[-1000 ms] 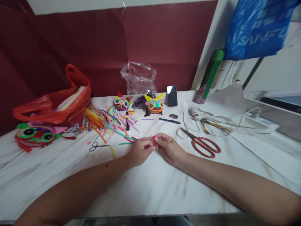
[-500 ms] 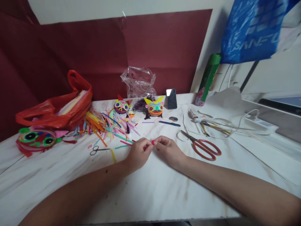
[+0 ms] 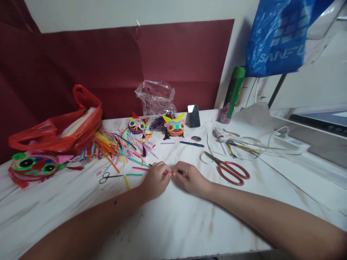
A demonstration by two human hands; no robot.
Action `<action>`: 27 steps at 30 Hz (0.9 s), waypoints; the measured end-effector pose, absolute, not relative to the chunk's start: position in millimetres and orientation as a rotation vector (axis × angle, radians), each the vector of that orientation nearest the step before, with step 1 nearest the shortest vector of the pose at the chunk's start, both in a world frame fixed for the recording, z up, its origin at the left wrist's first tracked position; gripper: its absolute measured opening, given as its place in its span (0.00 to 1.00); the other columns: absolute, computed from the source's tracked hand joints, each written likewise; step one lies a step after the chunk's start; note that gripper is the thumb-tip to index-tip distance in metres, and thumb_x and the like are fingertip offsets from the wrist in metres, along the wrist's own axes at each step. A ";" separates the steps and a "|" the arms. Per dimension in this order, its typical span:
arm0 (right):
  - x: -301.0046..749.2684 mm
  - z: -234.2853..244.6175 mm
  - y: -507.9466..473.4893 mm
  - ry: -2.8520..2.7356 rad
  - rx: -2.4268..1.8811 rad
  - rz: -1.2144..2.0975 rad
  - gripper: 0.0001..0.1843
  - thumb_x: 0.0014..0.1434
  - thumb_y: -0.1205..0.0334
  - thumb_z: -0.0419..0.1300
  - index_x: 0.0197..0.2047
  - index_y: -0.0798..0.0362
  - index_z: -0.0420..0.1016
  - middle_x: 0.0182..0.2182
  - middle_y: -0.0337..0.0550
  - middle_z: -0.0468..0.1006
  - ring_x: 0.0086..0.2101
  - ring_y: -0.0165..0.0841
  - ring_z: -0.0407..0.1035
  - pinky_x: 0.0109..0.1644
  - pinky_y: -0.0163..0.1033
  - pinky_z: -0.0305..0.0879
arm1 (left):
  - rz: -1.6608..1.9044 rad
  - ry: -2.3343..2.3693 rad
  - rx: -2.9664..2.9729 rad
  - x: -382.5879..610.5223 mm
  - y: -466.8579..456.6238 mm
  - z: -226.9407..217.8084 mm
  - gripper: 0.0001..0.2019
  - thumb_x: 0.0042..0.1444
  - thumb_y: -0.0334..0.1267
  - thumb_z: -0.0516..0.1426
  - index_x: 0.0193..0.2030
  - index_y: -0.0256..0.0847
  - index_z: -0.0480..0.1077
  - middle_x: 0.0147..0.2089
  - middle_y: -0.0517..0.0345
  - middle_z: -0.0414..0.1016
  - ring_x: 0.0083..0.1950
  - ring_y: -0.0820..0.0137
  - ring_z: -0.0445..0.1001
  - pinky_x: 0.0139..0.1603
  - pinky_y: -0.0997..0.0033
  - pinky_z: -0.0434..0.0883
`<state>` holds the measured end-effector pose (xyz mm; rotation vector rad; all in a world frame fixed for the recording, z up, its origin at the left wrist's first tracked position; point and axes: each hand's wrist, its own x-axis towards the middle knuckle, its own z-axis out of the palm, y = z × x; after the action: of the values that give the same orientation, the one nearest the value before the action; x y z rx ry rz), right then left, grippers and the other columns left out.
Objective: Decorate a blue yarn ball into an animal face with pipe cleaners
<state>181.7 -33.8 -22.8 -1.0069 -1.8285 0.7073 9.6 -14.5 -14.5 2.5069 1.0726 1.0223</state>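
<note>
My left hand point(image 3: 156, 181) is closed, pinching a short bright pink pipe cleaner point(image 3: 171, 173) between thumb and fingers. Its other end is in my right hand point(image 3: 191, 177), whose fingers are curled in. The two hands almost meet above the marble-patterned table point(image 3: 173, 227); most of the pink piece is hidden by fingers. Left of my left hand lie a red-pink pipe cleaner point(image 3: 139, 168), a teal one point(image 3: 134, 174), a yellow one point(image 3: 127, 183) and small scissors point(image 3: 105, 177). Large scissors with orange-red handles point(image 3: 234, 172) rest right of my right hand.
Lion-like craft heads stand at the back point(image 3: 175, 127), point(image 3: 137, 125) and left point(image 3: 35, 167). A red plastic bag point(image 3: 56, 135) sits by a heap of pipe cleaners point(image 3: 121, 144). Behind are a phone point(image 3: 193, 116) and green spray can point(image 3: 233, 94); pliers point(image 3: 230, 148) and cables lie right.
The view has shifted, so the table things appear further left. My right fingers have curled in more, and the pink piece now shows as a thin strip between both hands.
</note>
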 end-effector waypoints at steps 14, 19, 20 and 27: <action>177.9 -24.6 -38.4 -1.623 -1.037 0.859 0.12 0.56 0.54 0.59 0.26 0.51 0.70 0.24 0.38 0.69 0.27 0.31 0.61 0.33 0.37 0.57 | 1.049 1.078 2.298 13.1 -15.3 -12.4 0.08 0.53 0.34 0.52 0.24 0.41 0.61 0.26 0.61 0.66 0.31 0.70 0.66 0.35 0.70 0.63; 179.5 -19.0 -40.2 -1.760 -1.020 0.689 0.09 0.58 0.61 0.56 0.26 0.51 0.68 0.24 0.39 0.68 0.27 0.32 0.62 0.33 0.38 0.58 | 1.019 1.093 2.327 11.6 -16.5 -12.6 0.08 0.53 0.33 0.52 0.23 0.41 0.61 0.25 0.61 0.65 0.30 0.70 0.65 0.34 0.71 0.62; 180.5 -18.0 -40.0 -1.805 -0.989 0.660 0.08 0.58 0.63 0.56 0.26 0.51 0.68 0.24 0.39 0.68 0.27 0.32 0.63 0.33 0.38 0.58 | 1.016 1.095 2.337 11.2 -16.6 -13.3 0.08 0.53 0.33 0.52 0.24 0.41 0.61 0.25 0.61 0.65 0.30 0.70 0.65 0.34 0.71 0.62; 182.8 -20.5 -36.2 -1.790 -0.956 0.747 0.09 0.57 0.60 0.58 0.26 0.50 0.72 0.25 0.40 0.71 0.28 0.33 0.64 0.34 0.39 0.60 | 1.065 1.031 2.405 10.9 -16.8 -14.1 0.08 0.52 0.30 0.52 0.23 0.41 0.60 0.25 0.60 0.65 0.31 0.70 0.65 0.35 0.70 0.63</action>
<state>182.8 -36.2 -20.5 -0.9565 -1.7905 0.7468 10.9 -16.8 -14.1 2.4051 1.0315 1.0651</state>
